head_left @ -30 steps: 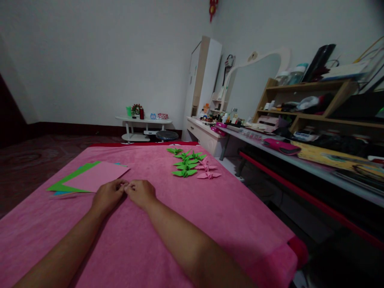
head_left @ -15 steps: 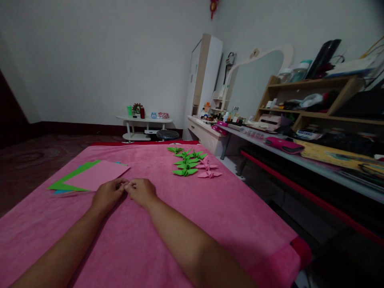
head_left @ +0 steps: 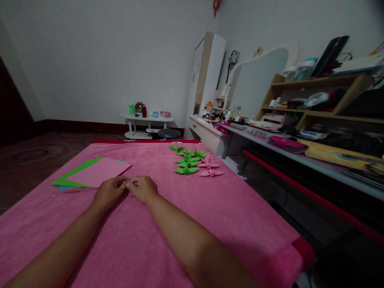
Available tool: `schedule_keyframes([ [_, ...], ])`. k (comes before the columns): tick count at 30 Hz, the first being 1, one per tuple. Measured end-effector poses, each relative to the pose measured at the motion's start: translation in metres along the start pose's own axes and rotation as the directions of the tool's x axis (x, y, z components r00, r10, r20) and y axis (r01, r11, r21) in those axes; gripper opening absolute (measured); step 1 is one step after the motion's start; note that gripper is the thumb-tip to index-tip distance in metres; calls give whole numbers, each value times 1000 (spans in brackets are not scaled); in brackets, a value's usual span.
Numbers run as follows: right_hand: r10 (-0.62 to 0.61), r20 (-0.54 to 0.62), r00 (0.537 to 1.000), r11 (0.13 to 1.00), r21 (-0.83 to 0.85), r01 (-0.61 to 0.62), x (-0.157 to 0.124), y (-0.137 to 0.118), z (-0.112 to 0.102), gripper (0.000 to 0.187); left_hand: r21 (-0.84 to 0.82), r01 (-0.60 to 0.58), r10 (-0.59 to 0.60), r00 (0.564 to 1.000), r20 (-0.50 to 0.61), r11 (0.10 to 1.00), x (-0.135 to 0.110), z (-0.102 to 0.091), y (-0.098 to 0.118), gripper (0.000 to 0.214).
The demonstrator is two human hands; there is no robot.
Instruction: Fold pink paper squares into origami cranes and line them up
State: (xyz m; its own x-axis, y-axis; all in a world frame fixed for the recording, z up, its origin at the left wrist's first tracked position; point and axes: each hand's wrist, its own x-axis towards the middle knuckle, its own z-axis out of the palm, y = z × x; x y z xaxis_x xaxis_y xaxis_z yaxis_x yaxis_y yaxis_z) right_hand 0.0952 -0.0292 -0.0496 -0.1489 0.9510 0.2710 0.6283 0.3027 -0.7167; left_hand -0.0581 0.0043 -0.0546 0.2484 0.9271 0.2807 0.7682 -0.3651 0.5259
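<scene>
My left hand [head_left: 110,193] and my right hand [head_left: 142,189] meet fingertip to fingertip low over the pink cloth [head_left: 144,248]. Both are closed in a pinch; whatever lies between the fingers is hidden or too small to make out. Just beyond my left hand lies a stack of coloured paper, with a pink sheet [head_left: 100,172] on top, a green sheet [head_left: 70,179] under it and blue edges below. Farther right stand several folded green paper cranes [head_left: 186,170] and pink paper cranes [head_left: 211,173], apart from my hands.
A long desk [head_left: 255,136] with a wooden shelf [head_left: 318,86] and many small items runs along the right. Behind it are a mirrored dressing table [head_left: 207,130] and a tall white cabinet [head_left: 207,72]. A low white stand [head_left: 132,117] is by the far wall.
The whole view has shifted slightly, so things appear a little farther right and higher. My hands keep the same pinched pose together; the paper stack and cranes stay in place.
</scene>
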Motion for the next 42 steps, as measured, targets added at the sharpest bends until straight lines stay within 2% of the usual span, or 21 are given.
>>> schedule_keyframes([
  [10, -5, -15, 1000, 1000, 21, 5, -1, 2, 1, 20, -21, -21, 21, 1000, -12, 1000, -1, -1, -1, 33],
  [16, 21, 52, 998, 999, 40, -24, -4, -6, -7, 17, -4, -20, 20, 1000, -6, 1000, -2, -3, 2, 35],
  [24, 34, 57, 998, 997, 60, -37, -5, -10, -11, 16, -2, 28, -28, 1000, 3, 1000, -1, -2, 2, 37],
  [35, 31, 82, 996, 997, 67, -37, -4, -9, -11, 17, -26, 37, -36, 999, 25, 999, -2, -4, 7, 37],
  [39, 47, 64, 997, 990, 126, -55, -9, -10, -11, 12, -14, 11, -11, 1000, 27, 1000, -3, -4, 5, 36],
  [42, 7, 44, 999, 973, 231, -17, -12, -22, -15, 10, 24, 15, -16, 999, 33, 1000, -3, -5, 4, 36],
])
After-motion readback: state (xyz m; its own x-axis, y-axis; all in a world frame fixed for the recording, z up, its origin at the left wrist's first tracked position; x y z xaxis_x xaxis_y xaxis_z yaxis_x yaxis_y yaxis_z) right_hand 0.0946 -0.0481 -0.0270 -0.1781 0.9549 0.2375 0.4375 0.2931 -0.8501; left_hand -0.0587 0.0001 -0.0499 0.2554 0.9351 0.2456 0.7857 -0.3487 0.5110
